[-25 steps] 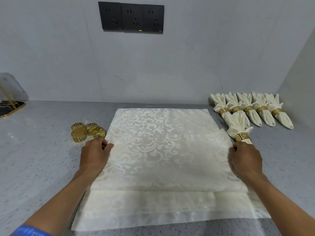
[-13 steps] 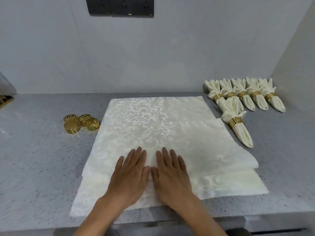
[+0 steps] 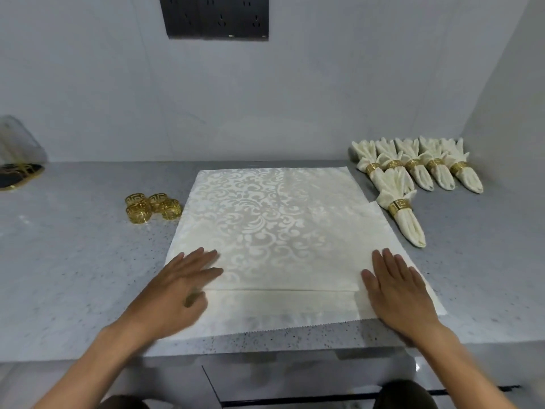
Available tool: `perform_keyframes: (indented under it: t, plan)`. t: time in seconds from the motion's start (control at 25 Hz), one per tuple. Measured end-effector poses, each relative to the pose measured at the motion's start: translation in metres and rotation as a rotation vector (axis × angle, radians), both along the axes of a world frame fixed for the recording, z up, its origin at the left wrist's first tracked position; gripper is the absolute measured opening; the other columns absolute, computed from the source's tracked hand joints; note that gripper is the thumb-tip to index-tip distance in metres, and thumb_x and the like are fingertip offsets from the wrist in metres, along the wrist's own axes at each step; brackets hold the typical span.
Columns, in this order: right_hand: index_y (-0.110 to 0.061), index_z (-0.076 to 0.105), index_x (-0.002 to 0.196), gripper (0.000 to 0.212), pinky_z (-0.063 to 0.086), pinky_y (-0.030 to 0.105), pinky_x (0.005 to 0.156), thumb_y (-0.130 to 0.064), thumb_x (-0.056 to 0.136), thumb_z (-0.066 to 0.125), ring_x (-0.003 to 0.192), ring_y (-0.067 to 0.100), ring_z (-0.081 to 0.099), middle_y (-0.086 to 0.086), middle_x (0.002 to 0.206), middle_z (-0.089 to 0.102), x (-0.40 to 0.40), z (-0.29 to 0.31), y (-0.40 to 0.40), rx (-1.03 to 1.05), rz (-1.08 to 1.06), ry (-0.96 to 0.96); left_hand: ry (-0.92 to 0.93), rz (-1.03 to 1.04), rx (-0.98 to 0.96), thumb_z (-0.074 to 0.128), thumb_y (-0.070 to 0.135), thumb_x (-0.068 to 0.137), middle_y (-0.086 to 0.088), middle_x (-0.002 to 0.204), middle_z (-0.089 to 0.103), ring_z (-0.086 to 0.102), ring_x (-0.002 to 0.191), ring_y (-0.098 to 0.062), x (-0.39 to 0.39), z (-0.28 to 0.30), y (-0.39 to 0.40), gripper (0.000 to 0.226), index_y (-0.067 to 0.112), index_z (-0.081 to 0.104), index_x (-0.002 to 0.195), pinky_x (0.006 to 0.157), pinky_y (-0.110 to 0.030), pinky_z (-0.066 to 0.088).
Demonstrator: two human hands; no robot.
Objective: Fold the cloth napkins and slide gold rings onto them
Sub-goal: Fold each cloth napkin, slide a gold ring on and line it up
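1. Grey speckled tabletop (image 3: 73, 276); cream damask cloth napkin (image 3: 274, 231) spread flat at front edge.
2. Left hand (image 3: 177, 290), right hand (image 3: 398, 293) flat, pressing it.
3. Probably soft, light, slippery; best pinched at corners.

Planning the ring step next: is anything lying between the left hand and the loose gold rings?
Nothing visible. The left hand rests flat on the napkin, and the gold rings sit on bare counter beyond the napkin's left edge. Only open cloth and counter lie between them.
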State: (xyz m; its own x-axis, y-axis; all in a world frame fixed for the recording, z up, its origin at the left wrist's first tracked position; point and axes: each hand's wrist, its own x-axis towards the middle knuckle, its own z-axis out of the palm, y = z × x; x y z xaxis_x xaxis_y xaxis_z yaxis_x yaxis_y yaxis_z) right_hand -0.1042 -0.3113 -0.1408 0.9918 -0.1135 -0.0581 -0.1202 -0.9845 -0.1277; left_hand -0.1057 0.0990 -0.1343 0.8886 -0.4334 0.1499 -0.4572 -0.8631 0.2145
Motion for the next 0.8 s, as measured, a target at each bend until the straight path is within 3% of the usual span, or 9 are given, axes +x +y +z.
perform_keyframes:
  t: [0.08,0.16,0.2,0.28,0.36,0.44,0.56,0.72,0.8]
  plan:
    - [-0.022,-0.003,0.157,0.064,0.001,0.039,0.122,-0.051,0.102,0.008,0.152,0.021,-0.005,0.002,0.165,-0.007,0.0,0.001,-0.003,0.004,0.008,0.001,-0.103,-0.029,0.089,0.032,0.039,0.095,0.011,0.146,0.048,0.045,0.136,-0.01,-0.002,0.002,0.002,0.048,0.03,0.06,0.132,0.119,-0.025,0.023]
    - [-0.022,-0.004,0.157,0.064,0.001,0.039,0.122,-0.052,0.102,0.009,0.152,0.021,-0.005,0.002,0.165,-0.008,0.001,0.003,-0.007,0.004,0.016,0.025,-0.172,-0.044,0.094,0.027,0.041,0.101,0.006,0.127,0.065,0.063,0.117,-0.015,-0.006,0.01,-0.002,0.049,0.024,0.068,0.124,0.097,-0.036,0.053]
    - [-0.022,-0.004,0.157,0.064,0.001,0.039,0.122,-0.051,0.102,0.009,0.152,0.021,-0.005,0.001,0.165,-0.008,0.002,0.003,-0.008,0.001,0.02,0.031,-0.186,-0.031,0.079,0.027,0.04,0.101,0.005,0.122,0.068,0.066,0.111,-0.015,-0.01,0.015,-0.003,0.049,0.023,0.069,0.122,0.086,-0.036,0.058]
    - [-0.022,-0.004,0.157,0.063,0.0,0.039,0.122,-0.051,0.102,0.01,0.152,0.021,-0.005,0.001,0.165,-0.008,0.004,0.004,-0.01,-0.006,0.028,0.038,-0.198,-0.024,0.063,0.034,0.03,0.096,0.004,0.127,0.066,0.062,0.117,-0.014,-0.019,0.016,-0.004,0.045,0.021,0.067,0.125,0.09,-0.033,0.054]
    - [-0.021,-0.001,0.157,0.063,0.002,0.039,0.122,-0.049,0.102,0.01,0.152,0.022,-0.002,0.002,0.165,-0.005,0.004,0.007,-0.012,-0.001,0.02,0.042,-0.117,-0.029,0.043,0.034,0.024,0.094,0.006,0.144,0.05,0.045,0.135,-0.011,-0.026,0.005,-0.001,0.049,0.02,0.057,0.137,0.111,-0.026,0.035]
    - [-0.016,0.009,0.156,0.064,0.008,0.042,0.123,-0.048,0.1,0.011,0.151,0.024,0.007,0.006,0.164,0.008,-0.001,0.011,-0.005,-0.056,0.004,-0.029,-0.002,-0.008,-0.001,0.021,0.035,0.097,0.011,0.155,0.029,0.024,0.146,-0.006,-0.031,-0.008,0.002,0.057,0.023,0.043,0.148,0.12,-0.021,0.013]
    - [-0.014,0.012,0.155,0.06,0.004,0.037,0.124,-0.042,0.102,0.015,0.152,0.02,0.005,0.005,0.164,0.01,-0.007,0.026,0.036,-0.062,0.098,-0.234,0.131,0.014,-0.121,0.017,0.051,0.1,0.022,0.159,0.01,0.002,0.146,0.008,-0.035,-0.013,-0.002,0.057,0.031,0.027,0.153,0.121,-0.02,0.004]
    - [-0.023,-0.008,0.155,0.064,-0.008,0.026,0.119,-0.048,0.097,-0.005,0.15,0.012,-0.012,-0.008,0.16,-0.016,-0.003,0.024,0.116,0.108,0.392,-0.254,0.276,0.071,-0.283,0.034,0.048,0.103,0.035,0.153,0.017,0.004,0.14,0.018,-0.039,0.001,-0.002,0.046,0.041,0.035,0.148,0.118,-0.014,0.004]
    - [-0.022,0.008,0.157,0.075,-0.002,0.025,0.12,-0.054,0.092,-0.011,0.152,0.016,0.003,-0.003,0.163,-0.002,-0.002,0.005,0.132,0.068,0.422,-0.235,0.357,0.088,-0.261,0.043,0.048,0.1,0.036,0.147,0.032,0.021,0.137,0.017,-0.03,0.016,0.002,0.04,0.042,0.049,0.14,0.117,-0.015,0.017]
